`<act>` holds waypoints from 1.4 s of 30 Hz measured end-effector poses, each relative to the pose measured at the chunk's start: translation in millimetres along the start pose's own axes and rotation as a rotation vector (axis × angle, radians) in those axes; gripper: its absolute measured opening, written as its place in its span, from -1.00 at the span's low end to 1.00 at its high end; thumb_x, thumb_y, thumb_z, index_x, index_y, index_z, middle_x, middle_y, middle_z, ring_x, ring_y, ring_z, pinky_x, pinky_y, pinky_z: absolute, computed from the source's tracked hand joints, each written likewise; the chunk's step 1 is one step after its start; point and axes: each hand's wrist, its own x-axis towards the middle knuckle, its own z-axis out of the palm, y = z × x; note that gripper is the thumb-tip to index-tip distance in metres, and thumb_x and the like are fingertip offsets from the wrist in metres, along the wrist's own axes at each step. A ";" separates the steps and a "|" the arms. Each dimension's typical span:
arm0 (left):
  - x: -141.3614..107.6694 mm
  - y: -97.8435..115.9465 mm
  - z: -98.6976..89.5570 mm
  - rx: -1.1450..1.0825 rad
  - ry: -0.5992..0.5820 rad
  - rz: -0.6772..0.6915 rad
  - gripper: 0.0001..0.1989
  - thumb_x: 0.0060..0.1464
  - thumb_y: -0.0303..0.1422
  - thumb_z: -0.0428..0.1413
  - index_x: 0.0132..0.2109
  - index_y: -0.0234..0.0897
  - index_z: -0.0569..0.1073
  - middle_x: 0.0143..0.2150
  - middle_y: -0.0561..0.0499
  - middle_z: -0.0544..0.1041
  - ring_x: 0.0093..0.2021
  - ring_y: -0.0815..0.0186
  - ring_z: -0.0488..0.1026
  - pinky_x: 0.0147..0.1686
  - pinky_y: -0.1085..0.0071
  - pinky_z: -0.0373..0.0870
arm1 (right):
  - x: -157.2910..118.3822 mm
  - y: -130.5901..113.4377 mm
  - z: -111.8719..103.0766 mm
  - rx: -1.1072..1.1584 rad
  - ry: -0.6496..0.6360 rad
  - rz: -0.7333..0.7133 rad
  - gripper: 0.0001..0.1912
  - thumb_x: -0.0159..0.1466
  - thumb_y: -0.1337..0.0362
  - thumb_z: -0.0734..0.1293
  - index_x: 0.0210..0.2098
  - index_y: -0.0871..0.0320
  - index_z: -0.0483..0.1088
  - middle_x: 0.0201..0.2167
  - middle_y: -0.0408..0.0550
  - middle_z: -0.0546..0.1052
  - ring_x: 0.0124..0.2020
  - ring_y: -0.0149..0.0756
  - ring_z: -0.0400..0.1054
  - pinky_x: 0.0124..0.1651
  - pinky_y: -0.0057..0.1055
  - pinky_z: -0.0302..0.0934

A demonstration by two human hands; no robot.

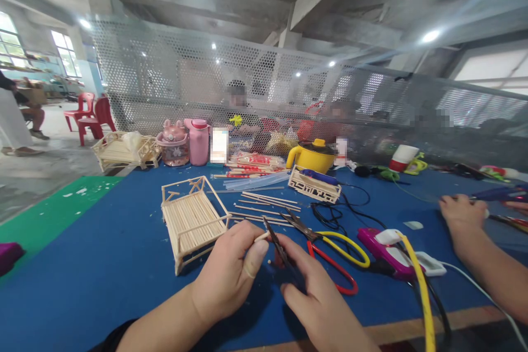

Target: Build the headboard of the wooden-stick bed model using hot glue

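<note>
My left hand (235, 269) is closed, pinching a short wooden stick (261, 237) between thumb and fingers. In my right hand (317, 297) is a dark cutting tool (284, 256), its narrow tip against the end of that stick. The tool's handle is mostly hidden by my fingers. Just beyond my left hand stands a small bed-shaped frame (198, 214) built of wooden sticks. Several loose sticks (268, 206) lie past my hands. Scissors with one yellow and one red handle (325, 247) rest on the blue table (99, 264), blades apart.
A purple power strip (383, 253) with a yellow cable lies right of the scissors. Another person's hand (464, 212) is at the right. Behind stand a yellow pot (311, 158), a pink jug (198, 143) and a second stick frame (119, 154). A perforated metal screen (173, 71) rises at the back.
</note>
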 end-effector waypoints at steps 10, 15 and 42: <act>-0.2 1.5 2.1 0.067 0.022 -0.049 -0.76 0.26 -0.38 -0.14 -0.28 -0.25 0.40 -0.38 0.06 0.45 -0.36 0.40 0.35 -0.30 0.52 0.26 | -1.5 4.5 4.7 0.023 -0.037 -0.016 -0.24 -0.02 0.50 0.11 0.20 0.08 0.18 0.20 -0.03 0.29 0.23 -0.19 0.13 0.26 -0.08 0.01; 0.5 1.5 1.2 0.060 0.012 -0.043 -0.76 0.26 -0.38 -0.14 -0.31 -0.26 0.38 -0.39 0.07 0.44 -0.38 0.42 0.35 -0.33 0.54 0.25 | -3.0 5.2 3.6 0.030 -0.047 -0.045 -0.23 -0.02 0.52 0.11 0.20 0.04 0.18 0.18 -0.05 0.30 0.22 -0.20 0.13 0.24 -0.10 0.04; 4.5 4.7 4.0 -0.111 -0.072 -0.339 -0.62 0.25 -0.23 -0.19 -0.46 -0.28 0.30 -0.55 0.12 0.28 -0.48 0.41 0.23 -0.42 0.48 0.17 | 14.6 3.9 1.9 0.224 -0.168 -0.067 -0.58 -0.02 0.56 0.12 -0.23 0.14 0.36 -0.48 -0.22 0.31 -0.37 -0.39 0.22 -0.31 -0.49 0.14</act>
